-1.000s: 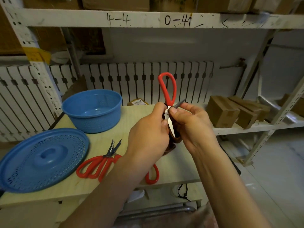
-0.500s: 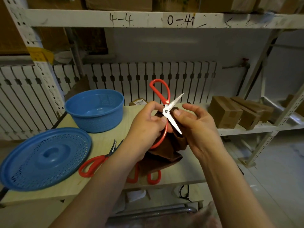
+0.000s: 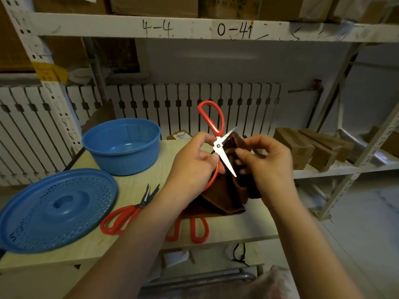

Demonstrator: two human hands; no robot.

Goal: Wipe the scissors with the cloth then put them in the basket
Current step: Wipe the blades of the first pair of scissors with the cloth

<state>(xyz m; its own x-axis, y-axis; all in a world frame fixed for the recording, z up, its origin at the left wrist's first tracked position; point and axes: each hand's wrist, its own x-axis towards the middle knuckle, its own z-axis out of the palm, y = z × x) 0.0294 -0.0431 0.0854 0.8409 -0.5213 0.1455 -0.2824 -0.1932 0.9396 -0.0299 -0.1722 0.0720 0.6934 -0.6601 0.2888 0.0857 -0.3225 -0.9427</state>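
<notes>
My left hand [image 3: 192, 167] grips red-handled scissors [image 3: 218, 143] near the pivot, blades spread apart, one handle loop pointing up. My right hand [image 3: 265, 162] holds a brown cloth [image 3: 228, 190] bunched against the lower blade; the cloth hangs down to the table. A second pair of red scissors [image 3: 127, 210] lies on the wooden table [image 3: 133, 184] left of my arms. A third pair [image 3: 194, 229] lies partly under the cloth, only its handles showing. The blue basket [image 3: 122, 145] stands empty at the table's back left.
A blue perforated lid [image 3: 54, 208] lies at the table's front left. Cardboard boxes [image 3: 311, 149] sit on a white metal shelf to the right. A white radiator runs along the back wall, and a shelf beam crosses overhead.
The held scissors went from nearly closed to blades spread, and the cloth has come up around the lower blade in my right hand. Both hands stayed over the table's middle.
</notes>
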